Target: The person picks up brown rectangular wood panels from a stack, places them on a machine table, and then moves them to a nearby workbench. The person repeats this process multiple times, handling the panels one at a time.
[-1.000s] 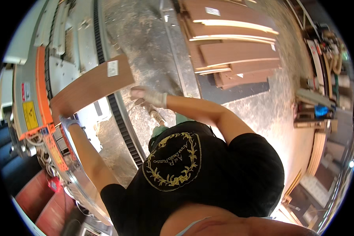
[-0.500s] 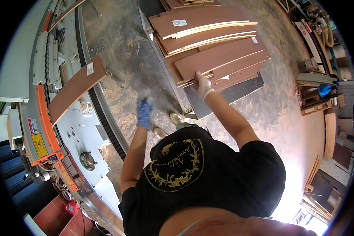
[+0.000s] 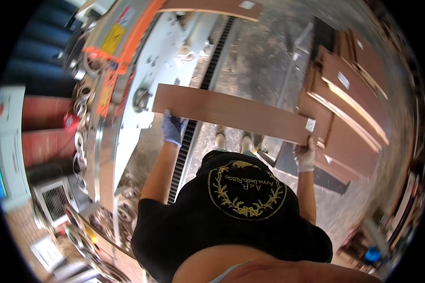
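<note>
A long brown wooden panel (image 3: 231, 112) with a small white label at its right end spans the space in front of me. My left hand (image 3: 172, 128), in a blue-grey glove, grips its left end from the near edge. My right hand (image 3: 305, 156), in a white glove, holds the near corner of its right end, beside the label. The panel's left end hangs over the white machine table, and its right end overlaps the view of stacked brown panels (image 3: 347, 101). Both hands' fingers are partly hidden by the panel.
To the left runs a machine with an orange guard (image 3: 141, 35) and a white table (image 3: 141, 120). Another brown panel (image 3: 212, 7) lies on it farther away. A black ribbed track (image 3: 189, 141) follows the machine's near side. Edging rolls (image 3: 84, 94) sit at far left.
My right hand has come away from the stack, and a panel is now held between both hands. My left hand has closed on its left end. The view has turned toward the machine.
</note>
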Tool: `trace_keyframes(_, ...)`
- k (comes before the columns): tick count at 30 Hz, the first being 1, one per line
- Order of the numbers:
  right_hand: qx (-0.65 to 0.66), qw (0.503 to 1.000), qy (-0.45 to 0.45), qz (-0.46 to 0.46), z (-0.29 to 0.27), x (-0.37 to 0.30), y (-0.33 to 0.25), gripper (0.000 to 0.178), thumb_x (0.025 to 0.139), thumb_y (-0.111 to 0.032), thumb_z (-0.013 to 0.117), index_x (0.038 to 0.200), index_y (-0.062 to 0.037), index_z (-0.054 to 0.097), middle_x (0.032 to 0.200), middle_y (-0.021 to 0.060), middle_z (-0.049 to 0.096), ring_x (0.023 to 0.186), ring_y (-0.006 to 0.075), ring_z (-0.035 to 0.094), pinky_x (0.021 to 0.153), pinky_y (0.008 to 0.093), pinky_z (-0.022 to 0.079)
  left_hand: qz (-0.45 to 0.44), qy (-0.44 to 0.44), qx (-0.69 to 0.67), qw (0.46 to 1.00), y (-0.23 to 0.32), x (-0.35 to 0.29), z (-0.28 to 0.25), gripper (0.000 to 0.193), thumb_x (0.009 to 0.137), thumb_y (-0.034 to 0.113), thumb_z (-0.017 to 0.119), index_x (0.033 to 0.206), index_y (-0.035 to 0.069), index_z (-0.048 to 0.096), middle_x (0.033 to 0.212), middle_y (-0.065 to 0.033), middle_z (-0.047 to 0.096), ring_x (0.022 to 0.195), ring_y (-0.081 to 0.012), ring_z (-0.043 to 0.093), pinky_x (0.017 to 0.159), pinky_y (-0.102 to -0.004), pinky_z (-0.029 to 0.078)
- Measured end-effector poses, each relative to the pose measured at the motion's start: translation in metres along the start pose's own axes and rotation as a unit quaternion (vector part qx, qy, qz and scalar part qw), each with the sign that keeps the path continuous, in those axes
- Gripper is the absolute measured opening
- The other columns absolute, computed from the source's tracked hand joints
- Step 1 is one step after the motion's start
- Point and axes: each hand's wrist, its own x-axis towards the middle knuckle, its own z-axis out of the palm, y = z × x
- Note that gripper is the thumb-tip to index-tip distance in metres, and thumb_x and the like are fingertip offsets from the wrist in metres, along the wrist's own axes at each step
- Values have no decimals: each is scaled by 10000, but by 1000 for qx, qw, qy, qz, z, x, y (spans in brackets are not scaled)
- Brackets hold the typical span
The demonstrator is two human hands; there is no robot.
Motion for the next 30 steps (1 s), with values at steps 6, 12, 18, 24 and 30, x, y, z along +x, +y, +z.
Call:
trace_keyframes(6,-85,969,-13,231,88,-29,98,356,780,-288,672,1075,-126,555,1066,5,597,1025,175,533,842,376,458,100,163,-14,982,69,59,-87,339,841,337,559,1134,176,500,983,0,608,901,-182,592,742,-334,498)
trace_keyframes(12,-101,926,-54,358,120,-31,175,358,816,-357,631,1121,-209,517,1112,-32,542,1054,183,475,917,411,406,67,134,-38,988,82,100,-79,373,798,282,645,1137,218,505,994,-2,611,836,-156,607,675,-309,522)
trace_keyframes(18,-128,937,-22,325,148,-26,194,294,814,-339,639,1062,-209,547,985,-38,588,913,155,526,905,426,427,224,156,-110,956,83,157,-91,350,858,211,561,1176,92,476,1035,-84,599,878,-222,609,734,-368,531)
trace_keyframes(24,-128,933,-10,336,147,-26,195,290,813,-334,640,1059,-213,545,965,-52,588,888,135,516,926,437,419,191,206,-64,958,82,159,-80,415,899,325,479,1229,74,449,1200,-84,540,1056,-246,539,904,-387,448)
trace_keyframes(30,-159,944,-26,288,182,-22,184,347,857,-374,561,1143,-185,510,1115,-52,545,1003,140,477,956,406,402,154,156,-61,974,89,182,-61,408,934,326,390,1252,75,436,1232,-60,525,1109,-249,510,960,-399,403)
